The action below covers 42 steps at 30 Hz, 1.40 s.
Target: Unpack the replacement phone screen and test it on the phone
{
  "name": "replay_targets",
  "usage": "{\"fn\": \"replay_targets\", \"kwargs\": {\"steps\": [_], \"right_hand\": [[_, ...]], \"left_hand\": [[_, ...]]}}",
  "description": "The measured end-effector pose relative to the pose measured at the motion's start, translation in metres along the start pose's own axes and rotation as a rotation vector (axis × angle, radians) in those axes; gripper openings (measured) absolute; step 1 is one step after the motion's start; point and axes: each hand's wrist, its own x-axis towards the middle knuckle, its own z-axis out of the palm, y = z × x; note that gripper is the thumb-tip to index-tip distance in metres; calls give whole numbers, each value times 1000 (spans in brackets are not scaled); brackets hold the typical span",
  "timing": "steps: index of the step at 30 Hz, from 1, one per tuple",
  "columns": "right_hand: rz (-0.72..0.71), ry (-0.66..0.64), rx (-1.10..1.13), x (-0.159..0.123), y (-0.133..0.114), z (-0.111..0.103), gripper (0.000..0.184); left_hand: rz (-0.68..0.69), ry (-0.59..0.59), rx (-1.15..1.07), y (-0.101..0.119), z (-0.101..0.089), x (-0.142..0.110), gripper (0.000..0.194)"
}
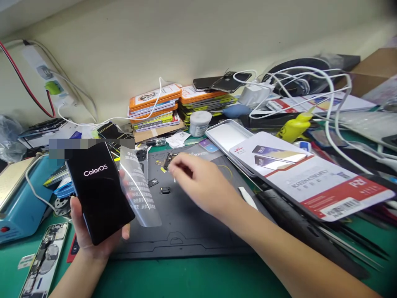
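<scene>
My left hand (82, 231) is wrapped round a phone screen (99, 203), tilted up, which is lit with the word ColorOS on black. A clear printed protective film (141, 198) hangs off its right side. Over the dark work mat (198, 236), my right hand (194, 178) has its fingers curled into a pinch. Its fingertips are at a small circuit board (169, 159); whether they grip it I cannot tell. A small black part (165, 190) and a flat dark piece (153, 182) lie on the mat between the hands.
A screen assembly package (297, 182) lies at the right, beside tweezers (350, 248) and tangled white cables (335, 99). Orange boxes (155, 97) and a white jar (200, 123) stand behind. An opened phone (46, 260) and a blue machine (31, 207) occupy the left.
</scene>
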Motion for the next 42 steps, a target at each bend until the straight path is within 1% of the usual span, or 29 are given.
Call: {"fn": "replay_targets", "kwargs": {"steps": [4, 7, 11, 15, 22, 26, 29, 33, 35, 39, 42], "right_hand": [[-145, -215, -325, -4, 9, 12, 10], [-189, -304, -473, -7, 15, 17, 7], [-196, -340, -578, -7, 17, 16, 8], [-191, -328, -643, -4, 18, 15, 9], [-173, -309, -690, -2, 21, 15, 8], [-151, -316, -678, -3, 21, 16, 7], [-130, -328, -649, -2, 22, 17, 9], [-116, -344, -610, -2, 23, 17, 6], [-127, -344, -593, -2, 23, 17, 1], [-161, -336, -566, -6, 27, 17, 10], [-189, -333, -546, -9, 36, 18, 9]], "left_hand": [[17, 46, 17, 1, 2, 0, 69], [15, 54, 21, 0, 2, 0, 69], [14, 56, 22, 0, 2, 0, 69], [45, 56, 14, 1, 1, 1, 62], [85, 95, 46, 1, 1, 2, 61], [88, 99, 59, 0, 2, 3, 57], [78, 128, 75, -1, 4, 2, 59], [22, 162, 127, -4, 4, 3, 65], [-13, 164, 185, -8, 3, 3, 62], [-104, 209, 367, -19, 2, 0, 54], [-135, 273, 476, -27, 4, -5, 59]]}}
